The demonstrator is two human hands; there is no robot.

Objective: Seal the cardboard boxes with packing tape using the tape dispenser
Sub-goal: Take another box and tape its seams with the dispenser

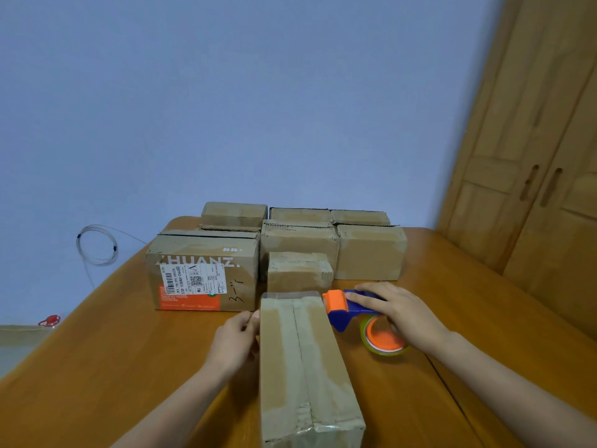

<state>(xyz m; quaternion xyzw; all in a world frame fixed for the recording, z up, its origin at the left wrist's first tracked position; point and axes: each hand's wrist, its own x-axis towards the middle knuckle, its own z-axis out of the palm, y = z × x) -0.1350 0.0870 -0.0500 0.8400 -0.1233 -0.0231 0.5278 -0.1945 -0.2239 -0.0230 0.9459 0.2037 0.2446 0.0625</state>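
— What's the biggest thing in front of them?

— The wooden table (106,360), orange-brown, running up to a blue wall (226,92). On the right stands a wooden wardrobe (533,176) with two slot handles.

— And the boxes?

— A cluster of cardboard boxes (323,234) sits at the far end of the table, packed close together. The largest is the printed box (202,270) on the left, with white lettering, a shipping label and an orange band along its bottom edge. Just right of it is a small box (298,268), in front of two taller ones.

— Which one is being handled?

— The long box (303,360), nearest the person, lying lengthwise away from them. Its top flaps meet in a centre seam, and clear tape shows at its near and far ends.

— The hands?

— The left hand (234,342) is pressed against the long box's left side near the far end, fingers curled at the top edge. The right hand (399,313) rests over the tape dispenser (350,308), fingers wrapped on its blue handle. The dispenser's orange head touches the far right corner of the long box; its tape roll (382,337) lies on the table beside the box.

— Anything smaller?

— A coil of thin wire (97,244) hangs by the wall at left, and a small red object (50,320) sits below it; I can't tell what it is.
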